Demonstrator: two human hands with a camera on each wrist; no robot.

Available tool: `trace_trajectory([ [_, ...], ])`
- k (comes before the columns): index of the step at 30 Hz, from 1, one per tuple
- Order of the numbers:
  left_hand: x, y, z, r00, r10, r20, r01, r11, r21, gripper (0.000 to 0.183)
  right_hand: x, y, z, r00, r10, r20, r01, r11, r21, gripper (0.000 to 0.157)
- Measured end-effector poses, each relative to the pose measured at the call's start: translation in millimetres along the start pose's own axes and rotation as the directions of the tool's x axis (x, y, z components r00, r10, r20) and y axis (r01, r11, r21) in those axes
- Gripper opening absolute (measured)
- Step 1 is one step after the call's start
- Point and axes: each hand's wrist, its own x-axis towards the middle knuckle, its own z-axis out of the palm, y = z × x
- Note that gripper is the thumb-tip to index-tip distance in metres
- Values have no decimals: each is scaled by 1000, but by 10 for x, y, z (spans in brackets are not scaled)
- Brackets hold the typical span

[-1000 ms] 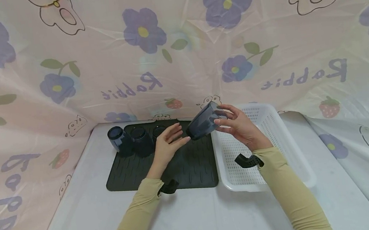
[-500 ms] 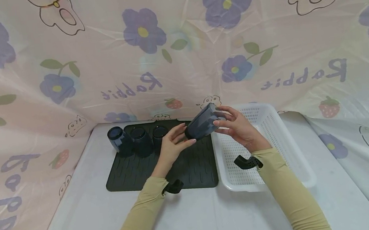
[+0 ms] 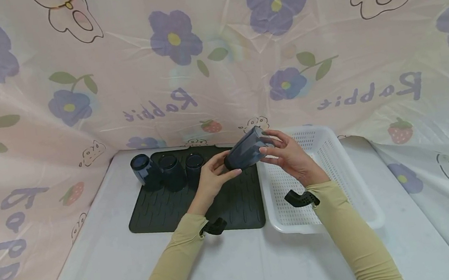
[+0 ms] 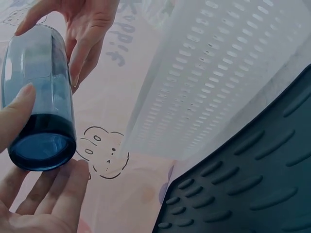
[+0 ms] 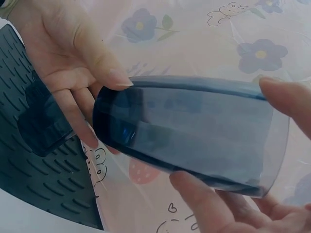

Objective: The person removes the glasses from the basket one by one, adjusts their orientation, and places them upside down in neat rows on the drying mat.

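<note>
A smoky blue glass (image 3: 246, 150) (image 4: 41, 97) (image 5: 194, 131) is held tilted in the air over the right part of the dark drying mat (image 3: 232, 204). Its thick base points toward my left hand (image 3: 212, 178), whose thumb and fingers pinch it there. My right hand (image 3: 295, 162) grips the rim end, thumb on one side and fingers on the other. Three similar glasses stand base up in a row at the mat's back left: an outer glass (image 3: 146, 172), a middle glass (image 3: 173, 172) and an inner glass (image 3: 194, 164), partly behind my left hand.
Right of the mat sits a white perforated basket (image 3: 366, 197), beneath my right forearm. Both rest on a white table (image 3: 239, 267). A printed curtain (image 3: 226, 84) with flowers and rabbits hangs behind and along the sides. Each wrist carries a black camera mount (image 3: 301, 197).
My left hand has moved right and come onto the glass's base, its fingers closing around it. The glass has dipped slightly to the left. My right hand has kept its hold, hardly moving.
</note>
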Motion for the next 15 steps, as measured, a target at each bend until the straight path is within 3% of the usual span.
trace_trajectory([
  [10,19,-17,23,1000,10,-5,-10,999,-30,58,-16,33,-16,1000,13,5,-13,999,38,66],
  [15,11,-32,23,998,53,-31,-55,996,-67,58,-30,29,-22,999,35,24,-37,998,58,65],
])
